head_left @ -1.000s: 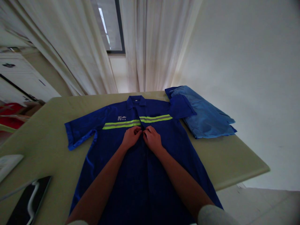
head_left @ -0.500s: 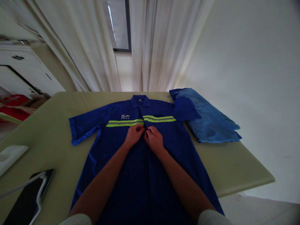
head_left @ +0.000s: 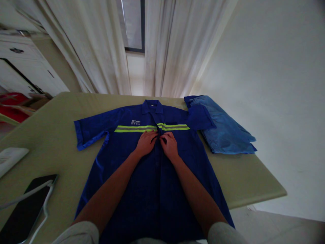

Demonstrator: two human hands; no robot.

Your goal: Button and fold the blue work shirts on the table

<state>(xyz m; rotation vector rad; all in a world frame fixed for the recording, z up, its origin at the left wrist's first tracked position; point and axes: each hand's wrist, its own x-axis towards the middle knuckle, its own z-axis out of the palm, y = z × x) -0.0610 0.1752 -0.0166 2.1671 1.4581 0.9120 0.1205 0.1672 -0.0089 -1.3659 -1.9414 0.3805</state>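
A dark blue short-sleeved work shirt (head_left: 122,159) with a yellow-green reflective band across the chest lies face up on the pale green table (head_left: 50,135), collar away from me. My left hand (head_left: 146,143) and my right hand (head_left: 169,145) rest side by side on the shirt's front opening, just below the band. Both have their fingers curled and pinched on the placket edges. Which part of the placket the fingertips hold is too small to make out.
A lighter blue folded garment (head_left: 223,130) lies at the table's far right, partly under the shirt's sleeve. A dark tablet (head_left: 25,210) with a white cable lies at the near left, a white object (head_left: 10,157) beyond it. White curtains (head_left: 162,51) hang behind the table; cabinets stand left.
Both hands have crept a little up the shirt front toward the reflective band, still pinched on the placket. My head shifted, so the view moved slightly.
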